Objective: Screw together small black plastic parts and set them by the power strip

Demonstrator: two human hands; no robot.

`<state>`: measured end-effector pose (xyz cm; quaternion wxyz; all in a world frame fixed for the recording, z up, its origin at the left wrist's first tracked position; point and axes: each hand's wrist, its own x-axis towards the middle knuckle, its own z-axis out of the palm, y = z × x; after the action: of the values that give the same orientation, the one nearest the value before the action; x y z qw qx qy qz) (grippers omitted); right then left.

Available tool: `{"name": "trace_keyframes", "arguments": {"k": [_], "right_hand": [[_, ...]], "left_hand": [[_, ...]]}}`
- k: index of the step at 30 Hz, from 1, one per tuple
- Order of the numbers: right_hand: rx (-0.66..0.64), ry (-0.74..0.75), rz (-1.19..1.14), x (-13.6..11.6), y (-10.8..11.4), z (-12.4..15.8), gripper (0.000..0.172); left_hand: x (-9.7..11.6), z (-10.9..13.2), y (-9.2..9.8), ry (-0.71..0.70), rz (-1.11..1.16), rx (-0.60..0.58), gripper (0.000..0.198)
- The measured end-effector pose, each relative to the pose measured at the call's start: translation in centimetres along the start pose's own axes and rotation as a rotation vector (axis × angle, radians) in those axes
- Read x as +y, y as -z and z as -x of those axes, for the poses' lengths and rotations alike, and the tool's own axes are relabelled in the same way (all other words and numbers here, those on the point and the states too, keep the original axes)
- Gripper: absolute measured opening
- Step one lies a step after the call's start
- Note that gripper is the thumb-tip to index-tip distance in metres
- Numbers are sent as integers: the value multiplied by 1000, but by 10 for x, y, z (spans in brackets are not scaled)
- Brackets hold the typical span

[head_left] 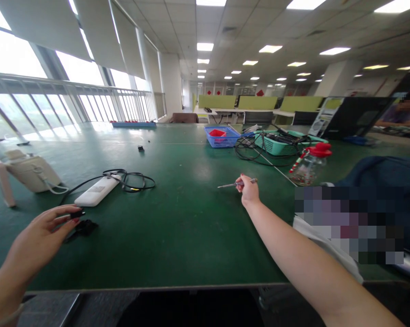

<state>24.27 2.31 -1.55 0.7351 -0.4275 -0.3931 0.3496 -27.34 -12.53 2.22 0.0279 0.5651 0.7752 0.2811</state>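
Observation:
My right hand (249,190) is closed around the handle of a screwdriver (229,185), its thin metal shaft pointing left over the green tabletop (177,236). At the left, my left hand (44,231) pinches a small black piece (77,213) between thumb and fingers; its exact kind is too small to tell. Just under those fingertips lies another dark object (85,228), its shape unclear. Beyond this hand rests a white power bank (97,190), with a black cable (140,181) looped beside it.
A blue basket (222,141) with a red item and a green basket (276,147) of tangled cables stand at the back. A red-lidded bottle (309,168) and a dark blue bag (378,190) are at right. A beige device (34,172) stands left. A person (401,111) sits far right.

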Motion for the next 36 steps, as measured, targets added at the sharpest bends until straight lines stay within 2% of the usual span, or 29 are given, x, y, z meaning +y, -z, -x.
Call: {"name": "trace_keyframes", "arguments": {"k": [3, 7, 13, 20, 28, 33, 36], "right_hand": [[-1, -1, -2, -1, 0, 0, 29], [3, -6, -8, -1, 0, 0, 28], [9, -12, -14, 0, -1, 0, 27], [-14, -11, -6, -2, -1, 2, 25], [-25, -11, -10, -2, -1, 3, 26], [-32, -13, -13, -2, -1, 3, 25], [-28, -15, -14, -2, -1, 3, 25]], "left_hand": [[-2, -1, -1, 52, 162, -50, 40], [-7, -4, 3, 27, 6, -34, 40], [-11, -3, 5, -80, -196, -177, 51], [-19, -8, 3, -115, -197, -181, 46], [-45, -16, 4, -157, -164, -227, 40], [-38, -16, 3, -218, -182, -269, 41], [-36, -13, 1, -242, -199, -251, 47]]}}
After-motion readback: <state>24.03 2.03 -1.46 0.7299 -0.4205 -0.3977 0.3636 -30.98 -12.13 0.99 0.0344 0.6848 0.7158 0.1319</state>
